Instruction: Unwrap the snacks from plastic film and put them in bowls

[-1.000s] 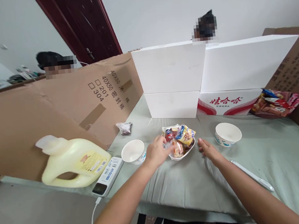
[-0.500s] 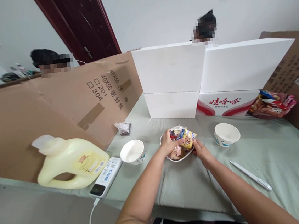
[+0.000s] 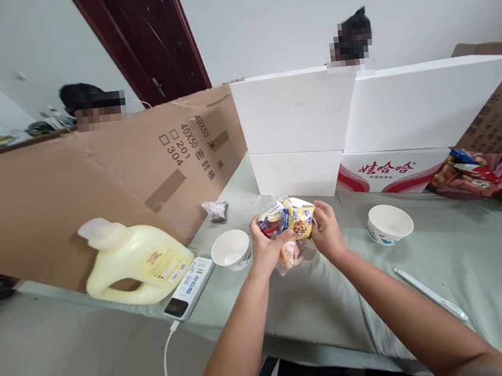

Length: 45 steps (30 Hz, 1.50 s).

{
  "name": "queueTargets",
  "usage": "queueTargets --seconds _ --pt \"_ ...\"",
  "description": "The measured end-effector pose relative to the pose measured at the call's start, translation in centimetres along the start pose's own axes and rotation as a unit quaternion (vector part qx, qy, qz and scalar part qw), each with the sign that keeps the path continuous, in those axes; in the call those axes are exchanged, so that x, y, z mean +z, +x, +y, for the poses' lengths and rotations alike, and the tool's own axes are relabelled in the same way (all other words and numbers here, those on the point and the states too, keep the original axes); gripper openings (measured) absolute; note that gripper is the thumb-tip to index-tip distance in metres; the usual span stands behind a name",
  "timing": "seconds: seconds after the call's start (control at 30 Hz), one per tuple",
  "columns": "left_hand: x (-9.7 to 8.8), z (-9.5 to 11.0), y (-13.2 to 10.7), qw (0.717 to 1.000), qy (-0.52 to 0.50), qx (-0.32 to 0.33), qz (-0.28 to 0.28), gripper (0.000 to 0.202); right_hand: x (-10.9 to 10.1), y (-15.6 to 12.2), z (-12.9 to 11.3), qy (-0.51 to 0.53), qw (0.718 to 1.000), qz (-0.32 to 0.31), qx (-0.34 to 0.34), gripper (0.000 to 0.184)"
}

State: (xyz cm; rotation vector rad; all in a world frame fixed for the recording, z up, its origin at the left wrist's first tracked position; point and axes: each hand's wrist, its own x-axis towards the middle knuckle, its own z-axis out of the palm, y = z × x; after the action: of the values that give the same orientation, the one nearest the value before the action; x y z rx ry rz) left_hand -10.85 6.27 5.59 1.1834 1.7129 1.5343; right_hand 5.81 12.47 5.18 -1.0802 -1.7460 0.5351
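Several snack packets are bunched in front of me. My left hand (image 3: 266, 245) is closed around them from the left, its thumb across the front. Among them are a yellow cookie packet (image 3: 302, 223), a dark blue and red packet (image 3: 273, 224) and a clear-wrapped pinkish snack (image 3: 289, 254) hanging lowest. Behind them a white bowl (image 3: 301, 202) shows only as a strip of rim, mostly hidden. My right hand (image 3: 327, 228) is closed at the bowl's right side, beside the yellow packet; its fingertips are partly hidden.
White paper bowls stand at left (image 3: 231, 250) and right (image 3: 390, 224). A white pen-like cutter (image 3: 430, 293) lies right. A yellow jug (image 3: 137, 263), white power bank (image 3: 190, 289) and small wrapped item (image 3: 216, 211) are left. White boxes (image 3: 295, 114) stand behind; two people are beyond.
The packets have come up out of the bowl in my left hand. The bowl, earlier around the packets, now shows only behind them. My view has shifted slightly left.
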Motion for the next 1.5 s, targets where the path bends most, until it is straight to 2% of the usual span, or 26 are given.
queueTargets --seconds 0.1,0.17,0.23,0.37,0.47,0.5,0.57,0.63,0.7,0.73,0.8,0.9,1.03,1.17,1.23,1.3,1.4,1.47,1.5 --pt "0.4 -2.4 -0.8 0.990 0.102 -0.040 0.091 0.075 0.4 0.9 -0.4 -0.082 0.996 0.025 -0.038 0.032" --pt "0.7 -3.9 -1.1 0.981 0.146 -0.066 0.114 0.072 0.5 1.3 -0.3 -0.111 0.992 0.047 -0.042 0.032" --pt "0.8 -4.7 -1.3 0.977 0.172 -0.061 0.111 0.073 0.5 1.5 0.2 -0.124 0.990 0.058 -0.046 0.032" --pt "0.8 -3.9 -2.6 0.963 0.250 0.010 0.101 0.084 0.2 1.3 1.1 -0.132 0.988 0.062 -0.052 0.033" --pt "1.4 -2.1 -4.5 0.925 0.342 0.084 0.145 0.082 0.0 0.8 1.3 -0.131 0.988 0.062 -0.045 0.033" --pt "1.7 -1.6 -5.0 0.912 0.370 0.111 0.140 0.078 0.0 0.7 1.2 -0.129 0.989 0.062 -0.046 0.033" --pt "2.6 -0.6 -5.4 0.891 0.415 0.167 0.074 0.069 0.1 0.4 1.0 -0.121 0.989 0.056 -0.059 0.033" --pt "3.4 -0.1 -4.7 0.870 0.442 0.214 -0.033 0.063 0.2 0.3 1.0 -0.111 0.990 0.039 -0.081 0.033" --pt "4.0 -0.2 -3.5 0.855 0.455 0.226 -0.104 0.062 -0.1 0.7 1.6 -0.095 0.992 0.033 -0.081 0.033" --pt "4.1 -0.3 -2.9 0.851 0.460 0.223 -0.120 0.061 -0.5 1.0 2.3 -0.084 0.994 0.044 -0.055 0.033" --pt "4.0 -0.7 -1.8 0.850 0.467 0.209 -0.126 0.061 -1.7 1.6 4.2 -0.064 0.994 0.084 0.040 0.034" --pt "3.4 -0.9 -1.1 0.849 0.479 0.189 -0.117 0.061 -4.0 1.9 7.9 -0.057 0.976 0.117 0.177 0.043" --pt "3.0 -0.7 -0.8 0.837 0.510 0.165 -0.111 0.062 -6.8 1.5 11.6 -0.073 0.955 0.100 0.271 0.054" --pt "3.6 -0.6 -0.5 0.831 0.524 0.157 -0.103 0.066 -8.6 1.7 12.4 -0.106 0.940 0.087 0.313 0.059" --pt "3.7 -0.4 -0.7 0.836 0.515 0.157 -0.108 0.069 -9.0 1.7 11.7 -0.118 0.941 0.084 0.306 0.061" --pt "3.4 0.1 -1.0 0.838 0.507 0.164 -0.116 0.072 -9.1 0.9 10.6 -0.127 0.953 0.076 0.265 0.061" --pt "2.1 1.5 -0.3 0.829 0.512 0.195 -0.117 0.071 -9.0 -2.3 8.8 -0.137 0.982 0.057 0.112 0.057" --pt "0.5 2.5 1.7 0.819 0.521 0.211 -0.114 0.065 -9.2 -5.5 7.9 -0.128 0.991 0.041 0.029 0.051" --pt "-0.5 2.9 3.3 0.815 0.529 0.207 -0.112 0.062 -9.4 -7.3 7.6 -0.122 0.992 0.028 0.009 0.046"
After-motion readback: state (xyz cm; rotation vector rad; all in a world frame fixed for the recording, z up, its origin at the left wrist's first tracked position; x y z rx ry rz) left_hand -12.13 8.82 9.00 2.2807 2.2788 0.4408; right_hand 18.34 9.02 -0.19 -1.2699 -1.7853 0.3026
